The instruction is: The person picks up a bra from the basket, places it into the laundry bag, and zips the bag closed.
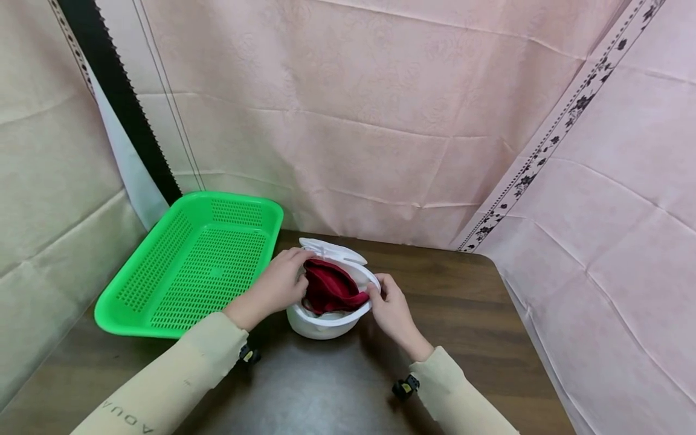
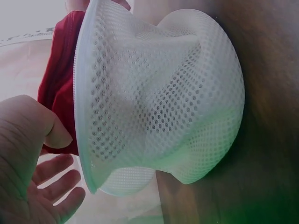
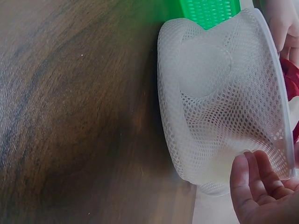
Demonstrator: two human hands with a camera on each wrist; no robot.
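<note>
A white mesh laundry bag (image 1: 322, 329) stands on the table with its lid flap (image 1: 334, 249) folded back at the far side. Folded red fabric (image 1: 333, 285) fills much of its mouth. My left hand (image 1: 281, 279) is at the bag's left; in the left wrist view its thumb and forefinger pinch the edge of the red fabric (image 2: 61, 105), the other fingers spread below. On the other side, my right hand (image 1: 393, 307) holds the bag's rim, thumb at the inside and fingers (image 3: 267, 170) against the outer mesh. Inside the bag, whatever lies under the fabric is hidden.
A green plastic basket (image 1: 103, 311) with perforated sides sits at the left, close to my left forearm. Pale pink cloth (image 1: 380, 121) hangs behind the wooden table (image 1: 451, 302) and along both sides. Each wrist carries a small black camera (image 1: 405, 386).
</note>
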